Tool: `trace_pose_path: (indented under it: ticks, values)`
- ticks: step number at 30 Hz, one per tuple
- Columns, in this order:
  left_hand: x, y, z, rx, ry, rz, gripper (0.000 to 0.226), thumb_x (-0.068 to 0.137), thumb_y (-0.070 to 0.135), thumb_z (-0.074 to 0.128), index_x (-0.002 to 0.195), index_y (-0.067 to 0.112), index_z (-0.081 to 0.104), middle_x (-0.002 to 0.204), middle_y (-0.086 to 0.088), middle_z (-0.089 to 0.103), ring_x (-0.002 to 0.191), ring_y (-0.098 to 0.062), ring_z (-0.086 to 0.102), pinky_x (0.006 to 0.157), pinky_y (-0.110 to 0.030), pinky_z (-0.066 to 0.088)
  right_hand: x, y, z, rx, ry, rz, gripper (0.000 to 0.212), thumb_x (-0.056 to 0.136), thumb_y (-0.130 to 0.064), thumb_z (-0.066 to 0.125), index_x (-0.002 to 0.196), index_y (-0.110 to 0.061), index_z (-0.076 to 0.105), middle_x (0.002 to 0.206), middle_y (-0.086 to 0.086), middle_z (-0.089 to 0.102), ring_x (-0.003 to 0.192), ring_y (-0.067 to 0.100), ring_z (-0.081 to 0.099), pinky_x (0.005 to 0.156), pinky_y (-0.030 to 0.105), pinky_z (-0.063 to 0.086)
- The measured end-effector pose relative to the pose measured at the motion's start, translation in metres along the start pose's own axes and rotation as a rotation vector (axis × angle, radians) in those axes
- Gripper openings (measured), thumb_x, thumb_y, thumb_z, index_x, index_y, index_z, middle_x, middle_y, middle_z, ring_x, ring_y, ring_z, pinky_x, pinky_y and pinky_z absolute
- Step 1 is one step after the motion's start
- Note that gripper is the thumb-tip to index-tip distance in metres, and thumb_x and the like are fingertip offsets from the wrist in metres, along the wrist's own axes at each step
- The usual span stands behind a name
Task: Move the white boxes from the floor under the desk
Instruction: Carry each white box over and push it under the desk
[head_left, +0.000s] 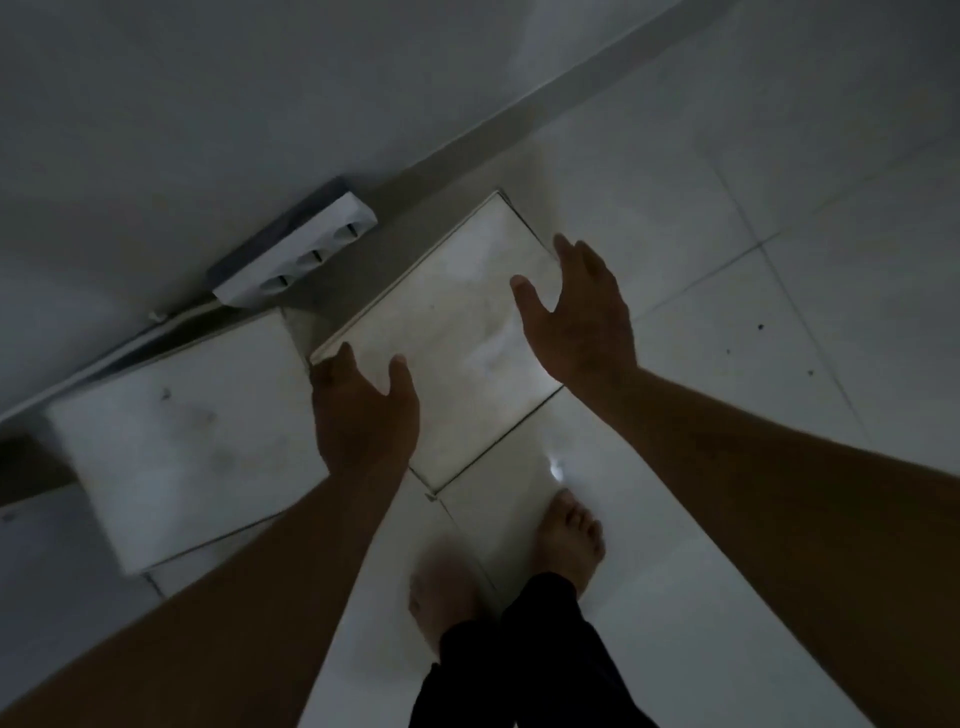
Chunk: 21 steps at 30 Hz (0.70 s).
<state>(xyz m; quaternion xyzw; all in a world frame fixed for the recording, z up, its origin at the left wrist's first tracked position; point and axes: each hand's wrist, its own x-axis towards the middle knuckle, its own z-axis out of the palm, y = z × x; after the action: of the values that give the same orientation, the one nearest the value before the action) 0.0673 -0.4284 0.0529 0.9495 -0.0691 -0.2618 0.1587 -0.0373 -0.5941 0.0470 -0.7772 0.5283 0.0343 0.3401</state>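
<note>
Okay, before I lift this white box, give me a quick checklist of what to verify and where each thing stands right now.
1. Left hand at the near left edge of the flat white rectangular box: ok, open, fingers spread.
2. Right hand at the far right edge: ok, open.
3. Grip closed on the box: not ok, neither hand has closed yet.
4. Second white box on the left clear of the first: cannot tell, their corners look very close.
5. White power strip by the wall clear of the box: ok, it lies apart.
6. Bare feet clear of the box: ok.
</note>
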Motion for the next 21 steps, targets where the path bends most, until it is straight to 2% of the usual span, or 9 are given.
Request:
trace_pose_path:
  ticks: [5, 9, 12, 15, 18, 21]
  values:
    - [-0.008, -0.007, 0.017, -0.027, 0.015, -0.262, 0.077, 0.092, 0.053, 0.053, 0.149, 0.007, 0.030, 0.144, -0.019, 0.037, 0.127, -0.039, 0.045, 0.097, -0.048, 0.043, 0.024, 0.001, 0.012, -0.088, -0.075, -0.070, 0.077, 0.095, -0.061, 0.045, 0.156, -0.022, 0.017, 0.162, 0.008, 0.021, 0.149, 0.024, 0.017, 0.120, 0.048, 0.019]
    - [0.001, -0.004, 0.027, -0.174, -0.008, -0.443, 0.095, 0.085, 0.063, 0.057, 0.152, 0.005, 0.022, 0.151, -0.020, 0.035, 0.136, -0.037, 0.038, 0.107, -0.046, 0.035, 0.037, 0.004, 0.016, -0.118, -0.127, -0.096, 0.085, 0.092, -0.062, 0.049, 0.156, -0.020, 0.013, 0.161, 0.008, 0.021, 0.148, 0.027, 0.018, 0.119, 0.050, 0.021]
    - [0.012, -0.004, 0.033, -0.345, 0.000, -0.498, 0.107, 0.076, 0.068, 0.065, 0.154, 0.011, 0.018, 0.155, -0.015, 0.032, 0.139, -0.035, 0.035, 0.112, -0.046, 0.033, 0.048, 0.005, 0.016, -0.123, -0.151, -0.090, 0.093, 0.088, -0.066, 0.054, 0.156, -0.019, 0.012, 0.160, 0.008, 0.025, 0.147, 0.027, 0.022, 0.119, 0.050, 0.022]
    - [0.019, -0.010, 0.037, -0.461, -0.004, -0.533, 0.120, 0.063, 0.071, 0.073, 0.154, 0.017, 0.015, 0.154, -0.014, 0.032, 0.137, -0.036, 0.037, 0.110, -0.052, 0.037, 0.059, 0.008, 0.019, -0.101, -0.212, -0.038, 0.102, 0.082, -0.072, 0.057, 0.157, -0.022, 0.008, 0.158, 0.006, 0.028, 0.144, 0.027, 0.027, 0.116, 0.048, 0.028]
    - [0.019, -0.012, 0.040, -0.441, -0.004, -0.524, 0.127, 0.057, 0.070, 0.078, 0.154, 0.020, 0.014, 0.152, -0.013, 0.034, 0.136, -0.036, 0.038, 0.108, -0.052, 0.038, 0.062, 0.010, 0.022, -0.082, -0.248, -0.001, 0.105, 0.076, -0.074, 0.061, 0.155, -0.027, 0.009, 0.150, 0.004, 0.039, 0.135, 0.029, 0.043, 0.104, 0.044, 0.038]
    - [0.018, -0.013, 0.039, -0.409, 0.014, -0.485, 0.120, 0.062, 0.060, 0.082, 0.153, 0.017, 0.017, 0.150, -0.015, 0.038, 0.134, -0.036, 0.040, 0.108, -0.048, 0.039, 0.060, 0.007, 0.020, -0.126, -0.207, -0.018, 0.101, 0.075, -0.074, 0.063, 0.151, -0.026, 0.017, 0.141, 0.004, 0.049, 0.124, 0.031, 0.052, 0.097, 0.041, 0.042]
